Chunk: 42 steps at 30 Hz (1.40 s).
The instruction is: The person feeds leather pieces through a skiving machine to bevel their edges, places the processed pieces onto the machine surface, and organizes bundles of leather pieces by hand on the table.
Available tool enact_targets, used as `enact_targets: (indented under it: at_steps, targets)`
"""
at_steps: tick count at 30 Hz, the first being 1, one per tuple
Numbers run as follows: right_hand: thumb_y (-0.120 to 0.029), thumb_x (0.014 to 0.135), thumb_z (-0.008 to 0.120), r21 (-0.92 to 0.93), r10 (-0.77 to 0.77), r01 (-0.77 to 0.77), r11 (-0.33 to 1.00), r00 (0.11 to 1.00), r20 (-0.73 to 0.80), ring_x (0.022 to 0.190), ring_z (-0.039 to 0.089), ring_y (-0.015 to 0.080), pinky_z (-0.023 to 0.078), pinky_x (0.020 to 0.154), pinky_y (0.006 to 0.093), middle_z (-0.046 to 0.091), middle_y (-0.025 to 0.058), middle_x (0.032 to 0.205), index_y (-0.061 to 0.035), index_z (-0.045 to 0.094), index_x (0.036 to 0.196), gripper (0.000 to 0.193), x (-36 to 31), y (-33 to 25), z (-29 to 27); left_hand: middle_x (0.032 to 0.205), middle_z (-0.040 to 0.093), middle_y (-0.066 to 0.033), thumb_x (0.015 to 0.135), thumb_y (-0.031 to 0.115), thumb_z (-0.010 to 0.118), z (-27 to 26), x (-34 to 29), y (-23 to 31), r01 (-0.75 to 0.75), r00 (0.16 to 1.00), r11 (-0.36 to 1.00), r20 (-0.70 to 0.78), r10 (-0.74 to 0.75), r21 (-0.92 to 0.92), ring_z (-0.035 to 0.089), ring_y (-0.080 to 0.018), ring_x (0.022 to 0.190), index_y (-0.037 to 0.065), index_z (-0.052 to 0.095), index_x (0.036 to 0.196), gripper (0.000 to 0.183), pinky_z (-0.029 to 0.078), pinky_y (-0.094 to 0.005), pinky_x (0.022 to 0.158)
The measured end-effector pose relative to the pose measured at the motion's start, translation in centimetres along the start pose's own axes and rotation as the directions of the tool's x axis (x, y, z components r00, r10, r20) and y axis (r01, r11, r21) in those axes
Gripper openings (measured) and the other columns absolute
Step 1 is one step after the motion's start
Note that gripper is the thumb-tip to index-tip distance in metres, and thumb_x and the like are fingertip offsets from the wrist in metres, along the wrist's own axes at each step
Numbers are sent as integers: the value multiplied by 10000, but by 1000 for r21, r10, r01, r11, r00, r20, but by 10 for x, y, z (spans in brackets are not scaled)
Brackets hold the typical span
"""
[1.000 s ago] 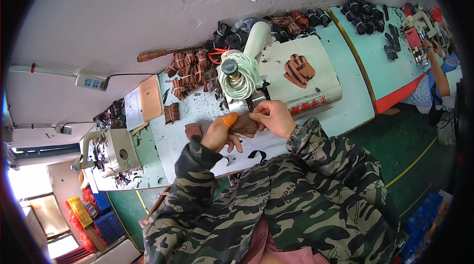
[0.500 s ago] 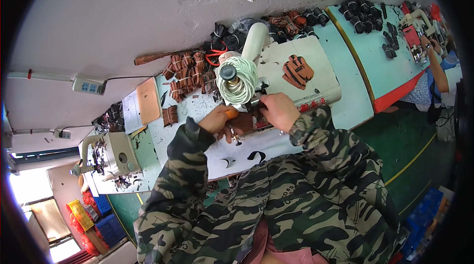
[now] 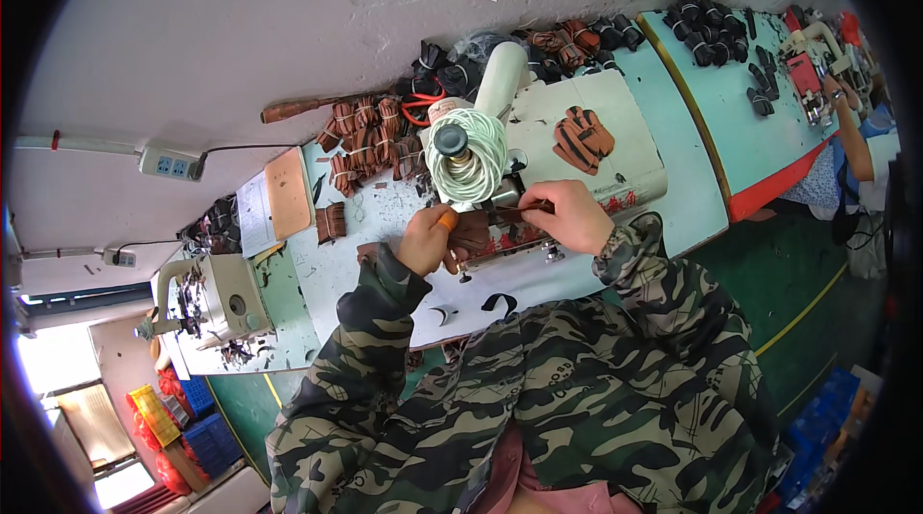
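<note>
My left hand (image 3: 423,240), with an orange cover on one finger, is closed on a brown leather piece (image 3: 469,231) at the front of a cream-coloured machine (image 3: 588,110). My right hand (image 3: 569,216) is closed in a pinch on a thin brown strip (image 3: 526,207), to the right of the leather piece. Just behind both hands is the machine's metal cylinder (image 3: 508,193). A coil of pale green cord (image 3: 467,168) hangs around a dark-knobbed post above the work. On the machine's bed lies a bundle of brown and black pieces (image 3: 584,140).
Tied brown bundles (image 3: 363,134) and black bundles (image 3: 460,76) line the wall side of the table. Curved black scraps (image 3: 499,302) lie near the front edge. A second machine (image 3: 231,300) stands at left. Another person's arm (image 3: 850,134) works at a far-right machine.
My right hand has shifted right and a little toward me, away from the metal cylinder, with the thin strip in its fingers. The left hand has moved slightly left with the leather piece.
</note>
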State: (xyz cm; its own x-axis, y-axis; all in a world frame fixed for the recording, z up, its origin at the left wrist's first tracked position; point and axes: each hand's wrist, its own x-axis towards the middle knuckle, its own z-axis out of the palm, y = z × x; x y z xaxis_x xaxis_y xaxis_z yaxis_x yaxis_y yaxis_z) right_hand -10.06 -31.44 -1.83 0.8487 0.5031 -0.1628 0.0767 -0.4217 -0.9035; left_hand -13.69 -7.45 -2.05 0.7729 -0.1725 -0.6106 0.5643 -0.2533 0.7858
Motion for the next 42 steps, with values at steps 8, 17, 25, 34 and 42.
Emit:
enact_targets:
  at_steps: [8,17,25,34,42]
  targets:
    - [-85,752,640,-312,-162,109,944,975,-151,731,610,327,482,688,389,614,157,792,11,618,866,151,-5,0,12,748,630,-155,915,110,353,-10,-1,9,84,980,995,175,-92,52,644,-230,508,-54,520,1038,264,443,-252,325]
    - [-104,763,616,-324,-212,169,931,972,-102,752,601,340,475,689,409,620,137,828,-33,625,879,136,-2,-5,15,764,638,-172,945,147,349,2,-2,23,148,969,988,207,-134,-54,637,-220,515,-38,512,1044,265,450,-254,352]
    - [-126,770,617,24,-80,80,996,997,2,742,604,346,468,657,446,626,138,782,-47,614,879,136,-5,0,4,728,639,-148,942,130,348,8,1,7,83,989,993,130,-72,-83,634,-204,500,-26,534,1041,262,459,-255,361]
    - [-84,764,633,-180,-123,117,977,992,-23,712,612,344,483,652,387,636,160,815,-3,612,904,163,-5,-4,2,715,634,-159,961,142,344,-5,-2,-4,25,1000,997,20,-24,-69,620,-203,468,-30,512,991,243,442,-251,338]
    - [-61,781,629,-260,-115,89,961,989,-88,728,652,268,494,648,310,650,152,798,6,602,925,161,-4,-8,7,724,628,-164,970,160,327,-11,-1,8,90,995,976,56,-81,-197,635,-221,511,-25,520,1030,274,480,-262,379]
